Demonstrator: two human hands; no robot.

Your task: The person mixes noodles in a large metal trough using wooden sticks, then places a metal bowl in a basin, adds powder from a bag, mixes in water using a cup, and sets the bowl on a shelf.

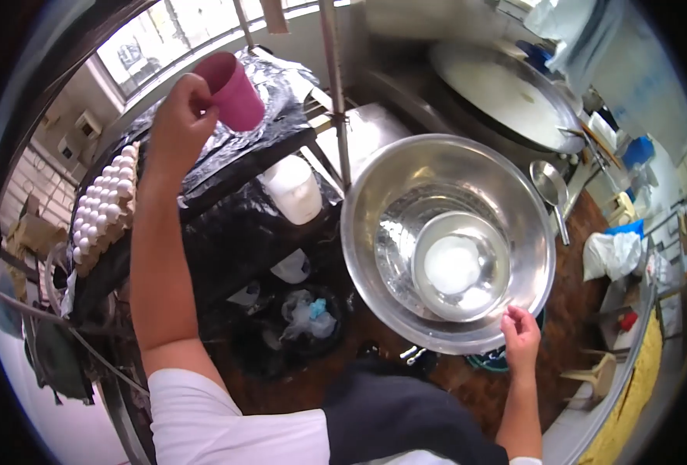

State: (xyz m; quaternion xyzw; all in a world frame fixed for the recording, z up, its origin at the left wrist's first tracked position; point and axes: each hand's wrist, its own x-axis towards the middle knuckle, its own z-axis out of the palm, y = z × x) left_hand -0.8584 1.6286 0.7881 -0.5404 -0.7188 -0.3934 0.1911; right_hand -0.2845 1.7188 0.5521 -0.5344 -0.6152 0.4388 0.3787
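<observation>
My left hand [182, 116] is raised at the upper left, closed around the handle of a pink plastic mug [241, 97]. The mug is tilted over a black-plastic-covered table; its contents cannot be made out. My right hand [521, 341] is at the near right rim of a large metal basin [374, 186], its fingers curled on the edge. Inside the basin sits a smaller round metal bowl [429, 298] with something white in its middle. A white plastic container [293, 190] stands between the table and the basin.
Stacked trays of white eggs [107, 198] are at the left. Behind the basin is a wide pan [506, 93] of whitish liquid. A metal ladle [549, 186] lies to the right, near a white plastic bag [611, 254]. An upright metal post [334, 93] stands beside the table.
</observation>
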